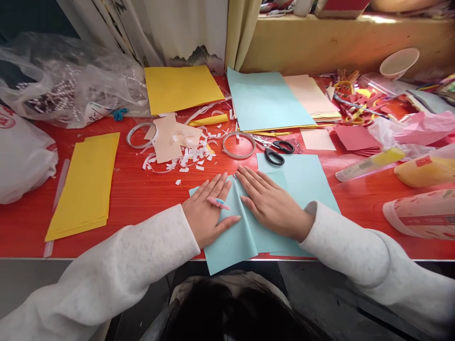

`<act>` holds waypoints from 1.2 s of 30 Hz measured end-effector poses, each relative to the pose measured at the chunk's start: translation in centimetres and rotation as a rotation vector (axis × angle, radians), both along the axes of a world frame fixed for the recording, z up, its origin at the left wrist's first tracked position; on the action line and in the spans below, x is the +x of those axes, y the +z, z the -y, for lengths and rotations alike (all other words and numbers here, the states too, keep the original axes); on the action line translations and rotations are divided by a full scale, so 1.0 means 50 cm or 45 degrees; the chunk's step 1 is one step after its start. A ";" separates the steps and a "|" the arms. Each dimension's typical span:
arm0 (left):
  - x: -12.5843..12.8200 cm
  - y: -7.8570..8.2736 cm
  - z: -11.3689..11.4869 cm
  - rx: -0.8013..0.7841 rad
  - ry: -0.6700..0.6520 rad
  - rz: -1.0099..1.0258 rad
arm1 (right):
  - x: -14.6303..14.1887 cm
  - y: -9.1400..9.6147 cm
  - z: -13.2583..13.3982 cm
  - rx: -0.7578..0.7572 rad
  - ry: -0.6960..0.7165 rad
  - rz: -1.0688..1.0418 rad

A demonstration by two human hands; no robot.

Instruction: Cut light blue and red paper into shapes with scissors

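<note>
A light blue sheet of paper (231, 251) lies at the front edge of the red table, with a raised crease running down its middle and its near corner jutting past the edge. My left hand (209, 208) presses flat on its left part, fingers stretched out; a pink and blue ring (218, 203) is on one finger. On the right part rests my right hand (268, 203), also flat, its fingers together and extended. Under and beside it is another light blue sheet (309, 180). Black-handled scissors (275, 154) lie just beyond my right hand.
Yellow paper strips (87, 184) are stacked at left. Paper scraps (188, 156) and tape rolls (239, 145) lie beyond my hands. Farther back are yellow sheets (181, 90) and blue sheets (266, 99). A glue stick (369, 165) and a tipped cup (423, 213) are at right.
</note>
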State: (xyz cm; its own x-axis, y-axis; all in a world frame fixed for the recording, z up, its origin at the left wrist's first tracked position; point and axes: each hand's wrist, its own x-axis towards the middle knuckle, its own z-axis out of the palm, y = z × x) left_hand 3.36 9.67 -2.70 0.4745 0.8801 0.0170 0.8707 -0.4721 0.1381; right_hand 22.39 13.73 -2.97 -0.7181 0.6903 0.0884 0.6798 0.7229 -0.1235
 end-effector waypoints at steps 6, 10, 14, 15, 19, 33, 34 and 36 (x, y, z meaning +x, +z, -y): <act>0.002 -0.002 0.001 0.012 0.016 0.031 | -0.002 0.001 0.004 -0.002 -0.043 -0.010; 0.000 -0.003 0.004 0.036 0.022 0.021 | -0.002 0.002 0.006 0.004 -0.054 0.001; 0.004 -0.010 0.015 0.082 0.064 0.009 | -0.004 -0.001 0.009 -0.016 -0.060 0.000; 0.004 -0.011 0.016 0.086 0.079 0.006 | -0.005 -0.004 0.008 -0.023 -0.059 -0.008; -0.007 -0.002 0.001 0.010 0.035 -0.031 | 0.000 0.000 -0.008 -0.086 -0.022 -0.093; -0.008 0.016 0.012 0.086 -0.119 -0.127 | 0.025 0.033 0.007 -0.050 0.190 -0.057; -0.005 0.006 0.013 0.091 -0.097 -0.113 | 0.021 0.020 0.006 -0.029 0.160 -0.049; -0.002 -0.006 0.014 0.101 -0.069 -0.088 | 0.018 0.004 0.005 -0.008 0.101 -0.024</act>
State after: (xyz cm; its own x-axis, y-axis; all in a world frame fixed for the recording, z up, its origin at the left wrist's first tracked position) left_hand 3.24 8.96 -2.99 0.5235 0.8505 0.0514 0.8499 -0.5255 0.0391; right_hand 23.27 13.51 -2.79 -0.7688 0.6318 0.0984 0.6178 0.7737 -0.1404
